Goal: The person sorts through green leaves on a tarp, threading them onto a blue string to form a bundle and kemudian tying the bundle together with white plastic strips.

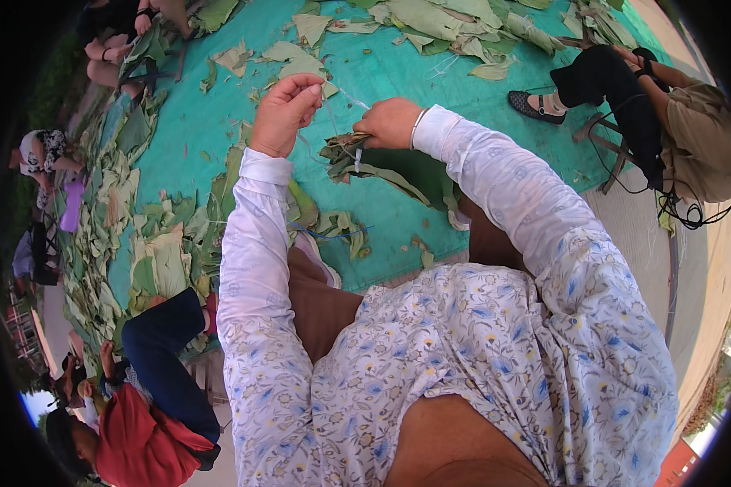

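Observation:
My left hand is raised, with thumb and fingers pinching a thin white plastic string. The string stretches across to my right hand, and a loose length hangs below. My right hand grips the stem end of a bundle of large green leaves, browned at the stems. A white tie shows at these stems. The leaves droop towards my right knee, and my right forearm hides part of them. My right fingertips are partly hidden behind the hand.
A green tarpaulin covers the ground, with leaf heaps along the left and more leaves at the far side. A blue cord lies near my left shoe. Seated people are at the left; another person sits at the right.

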The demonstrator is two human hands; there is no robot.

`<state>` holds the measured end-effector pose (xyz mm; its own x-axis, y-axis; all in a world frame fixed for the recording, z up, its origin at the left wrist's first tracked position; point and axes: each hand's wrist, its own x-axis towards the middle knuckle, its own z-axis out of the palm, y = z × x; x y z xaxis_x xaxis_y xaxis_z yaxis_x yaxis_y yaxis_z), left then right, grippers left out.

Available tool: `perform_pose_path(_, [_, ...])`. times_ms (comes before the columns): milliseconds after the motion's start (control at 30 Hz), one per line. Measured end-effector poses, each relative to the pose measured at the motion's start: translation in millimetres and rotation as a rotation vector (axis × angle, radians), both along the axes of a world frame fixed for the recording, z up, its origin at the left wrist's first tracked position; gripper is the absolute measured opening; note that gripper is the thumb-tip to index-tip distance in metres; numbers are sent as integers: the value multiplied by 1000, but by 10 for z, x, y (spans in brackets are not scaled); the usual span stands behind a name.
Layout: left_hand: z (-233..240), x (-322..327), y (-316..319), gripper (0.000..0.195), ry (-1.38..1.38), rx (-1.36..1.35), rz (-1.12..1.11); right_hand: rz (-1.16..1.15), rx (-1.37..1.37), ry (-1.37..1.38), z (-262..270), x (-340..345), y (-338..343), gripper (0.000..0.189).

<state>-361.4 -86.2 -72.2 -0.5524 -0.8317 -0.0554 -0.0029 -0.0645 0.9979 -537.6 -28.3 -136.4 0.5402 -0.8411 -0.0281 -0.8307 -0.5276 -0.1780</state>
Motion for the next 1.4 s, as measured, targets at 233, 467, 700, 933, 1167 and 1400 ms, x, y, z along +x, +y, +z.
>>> perform_pose_path(233, [30,49,47,13,-171,-189,-30,340,6,-47,46,252,102,22])
perform_pose_path(467, [-124,257,-115,14,-210,-15,-57,536,88,-540,416,381,252,20])
perform_pose_path(700, [-218,522,-221,18,-416,-40,-244,263,417,-1145,812,49,241,19])
perform_pose_path(933, [-231,211,130,15,-11,278,-68,-207,369,-2330,666,-28,-6,29])
perform_pose_path(1167, [-372,287,-102,12,83,189,59,-471,65,-2261,606,-504,-102,20])
perform_pose_path(1400, [-130,243,33,15,-28,235,-44,-656,-165,-1970,323,-714,-223,24])
